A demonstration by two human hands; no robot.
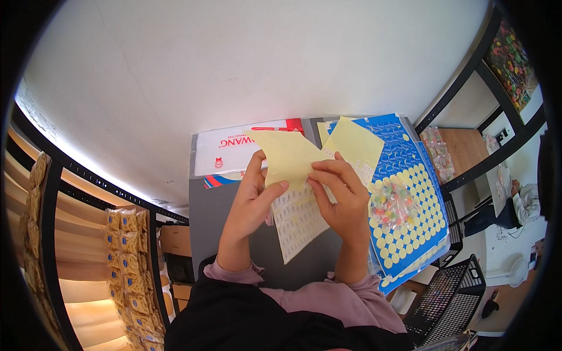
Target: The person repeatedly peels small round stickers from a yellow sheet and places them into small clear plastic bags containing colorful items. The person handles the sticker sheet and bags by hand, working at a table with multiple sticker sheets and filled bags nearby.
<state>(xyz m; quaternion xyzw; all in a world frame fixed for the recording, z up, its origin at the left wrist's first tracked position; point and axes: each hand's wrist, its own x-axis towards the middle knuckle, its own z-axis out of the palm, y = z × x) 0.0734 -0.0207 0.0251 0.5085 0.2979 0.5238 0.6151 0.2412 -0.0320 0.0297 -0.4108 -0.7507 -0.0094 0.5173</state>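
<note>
A pale yellow sticker sheet (292,164) with rows of small printed labels is raised above the grey table (210,232). My left hand (252,202) grips its left edge, thumb on the front face. At the sheet's right side, the thumb and fingertips of my right hand (342,193) pinch together at a label row; whether a label is between them is too small to tell. More yellow sheets (355,140) lie behind my right hand. To the right, a clear bag of colourful candies (393,204) rests on blue sheets of round stickers (397,164), many spots showing yellow backing.
A red pen (276,129) lies on a white printed plastic pack (210,151) by the wall (246,57). Bagged snacks (131,263) hang at left. Black crates (443,302) stand at lower right. Another person (511,210) sits farther right, beyond a black metal frame (474,171).
</note>
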